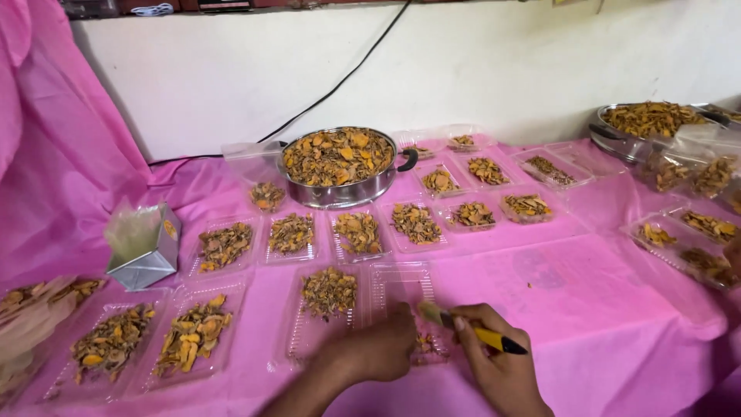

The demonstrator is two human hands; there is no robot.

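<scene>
Table under a pink cloth [617, 309], clear plastic trays [224, 247] of dried slices, steel pan [343, 193], small foil box [147, 251]

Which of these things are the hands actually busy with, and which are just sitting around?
In use:
left hand in clear tray
right hand holding yellow tool

Sitting around:
filled trays
steel pan
silver box
black cable
</scene>
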